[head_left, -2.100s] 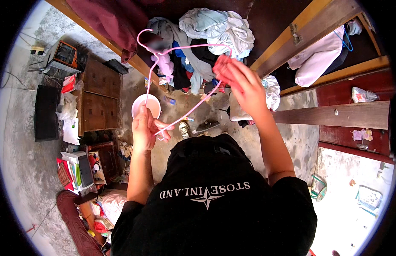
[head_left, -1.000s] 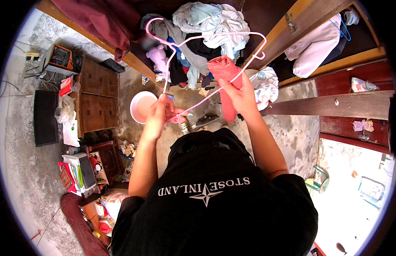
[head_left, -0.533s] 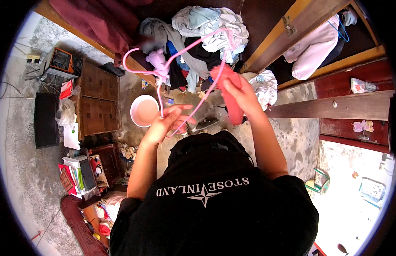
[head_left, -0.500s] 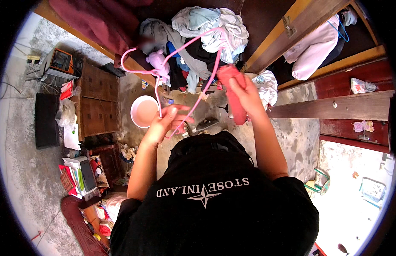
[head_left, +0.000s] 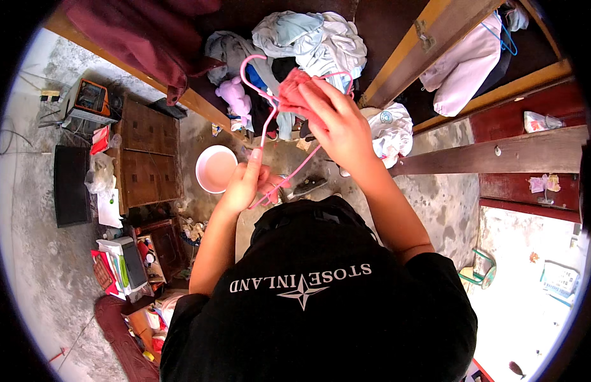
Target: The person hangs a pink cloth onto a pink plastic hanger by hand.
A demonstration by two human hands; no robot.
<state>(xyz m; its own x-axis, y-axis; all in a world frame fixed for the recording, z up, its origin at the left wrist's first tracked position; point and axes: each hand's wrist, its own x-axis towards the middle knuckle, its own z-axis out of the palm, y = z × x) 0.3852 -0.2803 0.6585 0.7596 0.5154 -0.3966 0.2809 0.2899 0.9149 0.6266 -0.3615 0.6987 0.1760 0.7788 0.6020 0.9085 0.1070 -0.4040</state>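
A pink clothes hanger is in my left hand, whose fingers are closed round one side of its frame. My right hand grips a crumpled red cloth against the hanger, just beside the base of its hook. The cloth and my fingers hide part of the hanger's frame. Left of the hook, a purple plush toy sits at the edge of the wooden compartment. A round white bucket stands on the floor, left of my left hand; its inside looks pinkish.
Ahead, a heap of clothes lies in the wooden compartment. More pale clothing hangs over its edge. A wooden beam runs across the right side. At left stand a brown cabinet and a black flat panel. A green stool is at lower right.
My right hand has moved left with the red cloth, from beyond the hanger's right side to near its hook. The hanger has tilted, its hook shifting right and upward.
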